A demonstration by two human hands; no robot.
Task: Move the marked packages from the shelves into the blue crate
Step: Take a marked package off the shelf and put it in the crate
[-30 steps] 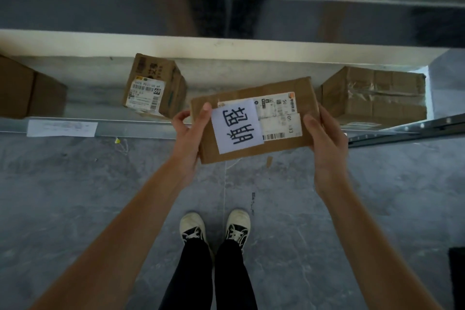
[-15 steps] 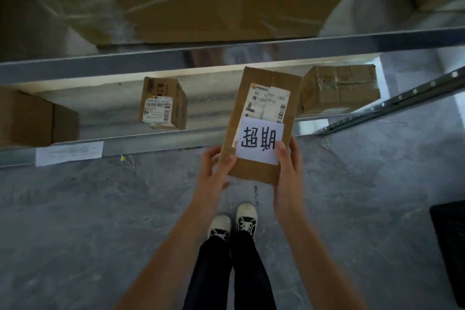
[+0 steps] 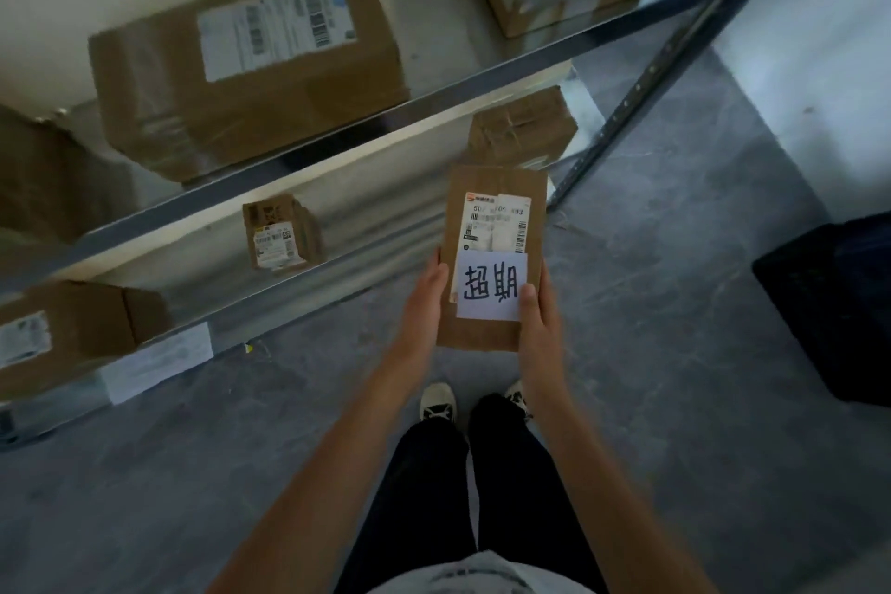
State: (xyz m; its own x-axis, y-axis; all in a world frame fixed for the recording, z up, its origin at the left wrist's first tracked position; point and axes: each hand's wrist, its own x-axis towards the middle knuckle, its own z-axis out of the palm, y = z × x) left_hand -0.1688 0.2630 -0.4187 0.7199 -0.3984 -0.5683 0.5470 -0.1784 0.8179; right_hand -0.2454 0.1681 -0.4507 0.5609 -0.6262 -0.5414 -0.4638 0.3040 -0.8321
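Note:
A flat brown cardboard package [image 3: 496, 188] with a shipping label and a white slip bearing handwritten characters is held upright in front of me, above the grey floor. My left hand [image 3: 426, 299] grips its left edge. My right hand [image 3: 537, 318] grips its right edge with the thumb lying on the white slip. A dark crate [image 3: 829, 304] stands on the floor at the right edge of the view, only partly in frame and too dark to tell its colour.
The metal shelf unit [image 3: 434, 97] runs diagonally from lower left to upper right. Its lower shelf holds a small labelled box [image 3: 282, 234], a taped box [image 3: 523, 128] and a box at the far left [image 3: 72, 328]. A large box [image 3: 246, 58] sits on the upper shelf.
The view has swung right and risen, bringing the upper shelf and more of the dark crate into sight. The package stays upright in both hands, a little closer to my body.

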